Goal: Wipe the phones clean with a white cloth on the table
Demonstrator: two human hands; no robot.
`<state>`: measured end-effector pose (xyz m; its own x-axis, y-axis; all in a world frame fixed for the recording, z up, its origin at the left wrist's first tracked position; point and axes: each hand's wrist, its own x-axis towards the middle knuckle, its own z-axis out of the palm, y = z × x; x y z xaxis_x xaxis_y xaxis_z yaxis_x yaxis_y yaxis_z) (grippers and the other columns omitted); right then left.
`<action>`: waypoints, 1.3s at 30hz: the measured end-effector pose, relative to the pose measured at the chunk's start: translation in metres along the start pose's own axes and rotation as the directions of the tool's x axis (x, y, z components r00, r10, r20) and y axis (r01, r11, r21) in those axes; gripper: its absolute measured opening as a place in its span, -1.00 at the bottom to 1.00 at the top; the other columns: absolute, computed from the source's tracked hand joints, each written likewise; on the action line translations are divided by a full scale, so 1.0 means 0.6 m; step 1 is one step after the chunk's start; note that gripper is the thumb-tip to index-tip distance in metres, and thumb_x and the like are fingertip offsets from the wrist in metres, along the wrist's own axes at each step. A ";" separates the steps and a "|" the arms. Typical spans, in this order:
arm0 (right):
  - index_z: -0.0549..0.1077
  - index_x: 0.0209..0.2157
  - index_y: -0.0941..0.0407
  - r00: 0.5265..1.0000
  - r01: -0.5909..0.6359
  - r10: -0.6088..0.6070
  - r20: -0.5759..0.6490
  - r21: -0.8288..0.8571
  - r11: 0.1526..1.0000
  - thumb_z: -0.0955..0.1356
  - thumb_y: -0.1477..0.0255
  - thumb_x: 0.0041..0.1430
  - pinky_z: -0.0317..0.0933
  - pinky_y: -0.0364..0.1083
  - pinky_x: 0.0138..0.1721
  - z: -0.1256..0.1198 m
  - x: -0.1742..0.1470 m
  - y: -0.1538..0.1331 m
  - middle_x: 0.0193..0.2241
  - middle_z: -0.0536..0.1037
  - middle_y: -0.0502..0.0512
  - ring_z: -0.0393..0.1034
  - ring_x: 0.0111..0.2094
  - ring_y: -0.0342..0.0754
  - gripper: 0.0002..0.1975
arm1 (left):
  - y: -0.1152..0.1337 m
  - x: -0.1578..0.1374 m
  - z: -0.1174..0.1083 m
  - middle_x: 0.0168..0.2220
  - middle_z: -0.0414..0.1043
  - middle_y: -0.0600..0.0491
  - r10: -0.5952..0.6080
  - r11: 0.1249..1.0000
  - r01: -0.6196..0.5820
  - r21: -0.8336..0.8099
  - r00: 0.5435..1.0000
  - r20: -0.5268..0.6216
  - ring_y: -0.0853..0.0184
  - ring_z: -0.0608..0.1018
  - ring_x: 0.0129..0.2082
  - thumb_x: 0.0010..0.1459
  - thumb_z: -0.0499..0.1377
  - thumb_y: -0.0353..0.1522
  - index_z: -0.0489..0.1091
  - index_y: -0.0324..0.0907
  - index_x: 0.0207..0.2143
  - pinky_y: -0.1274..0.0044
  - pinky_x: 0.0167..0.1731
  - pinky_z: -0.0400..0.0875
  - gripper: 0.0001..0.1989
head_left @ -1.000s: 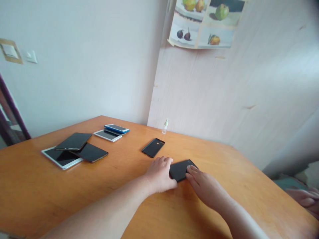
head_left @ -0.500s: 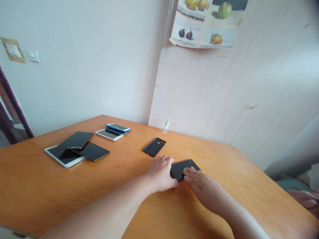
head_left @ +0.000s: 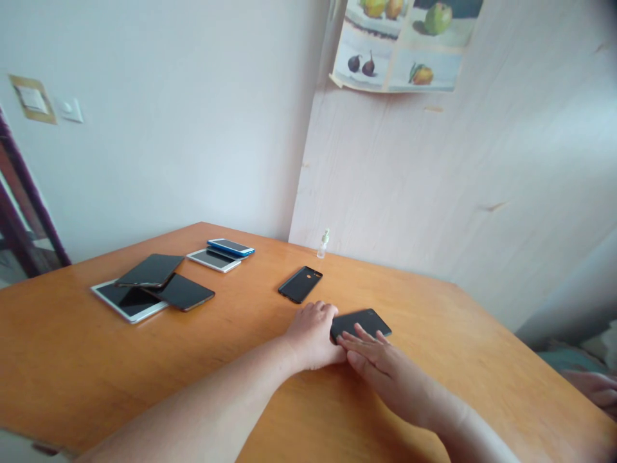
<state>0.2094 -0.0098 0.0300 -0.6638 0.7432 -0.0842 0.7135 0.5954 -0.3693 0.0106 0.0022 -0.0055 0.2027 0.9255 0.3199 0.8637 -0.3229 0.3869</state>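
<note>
A black phone (head_left: 362, 321) lies flat on the wooden table in front of me, a small mark showing near its far right corner. My left hand (head_left: 315, 337) is curled round its left end, the thumb at the near side and the fingers at the far side. Stretched out flat, my right hand (head_left: 380, 360) has its fingertips over the phone's near edge, close to my left thumb. Beyond them rests an empty black phone case (head_left: 300, 285), its inside facing up and a camera cutout visible.
To the left, two dark tablets (head_left: 150, 270) overlap a white-framed tablet (head_left: 126, 302). Farther back, a blue phone (head_left: 230, 247) lies partly over a white tablet (head_left: 212, 260). A small pump bottle (head_left: 323, 244) stands by the wall. Another person's hand (head_left: 595, 389) shows at the right edge.
My right hand's fingers have slid left and nearer across the phone, and spread apart, toward my left thumb. My left hand keeps its hold. The view has shifted slightly.
</note>
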 end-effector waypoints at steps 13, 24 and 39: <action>0.24 0.24 0.05 0.997 -0.008 0.000 -0.080 -0.100 0.995 0.07 0.25 0.36 -0.31 0.25 0.30 0.006 0.010 0.017 0.25 0.23 0.15 0.04 0.28 0.07 -0.50 | 0.001 0.001 -0.002 -0.18 0.40 -0.05 0.008 1.000 -0.008 -0.002 1.000 0.002 0.09 0.45 -0.14 -0.17 0.27 -0.14 0.36 -0.12 -0.20 0.35 -0.14 0.35 -0.55; 0.22 0.24 0.25 0.952 -0.271 0.219 -0.214 -0.259 0.927 0.09 0.31 0.34 -0.12 0.24 0.25 0.008 0.021 0.069 0.23 0.23 0.33 0.08 0.27 0.13 -0.47 | 0.003 0.001 -0.008 -0.16 0.39 -0.04 0.003 1.000 -0.003 -0.001 0.999 0.047 0.09 0.45 -0.13 -0.19 0.28 -0.17 0.36 -0.10 -0.16 0.34 -0.14 0.37 -0.51; 0.26 0.22 0.12 0.967 -0.196 0.161 -0.199 -0.171 0.966 0.09 0.27 0.36 -0.19 0.26 0.27 0.011 0.015 0.053 0.23 0.25 0.24 0.05 0.28 0.12 -0.51 | 0.000 0.001 -0.005 -0.16 0.39 -0.05 0.011 1.000 -0.011 0.003 0.999 0.038 0.08 0.45 -0.13 -0.20 0.28 -0.15 0.37 -0.10 -0.16 0.34 -0.14 0.36 -0.51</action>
<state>0.2246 0.0140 0.0112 -0.4825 0.8748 0.0431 0.8573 0.4818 -0.1817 0.0096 0.0021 -0.0026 0.2295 0.9289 0.2906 0.8627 -0.3323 0.3811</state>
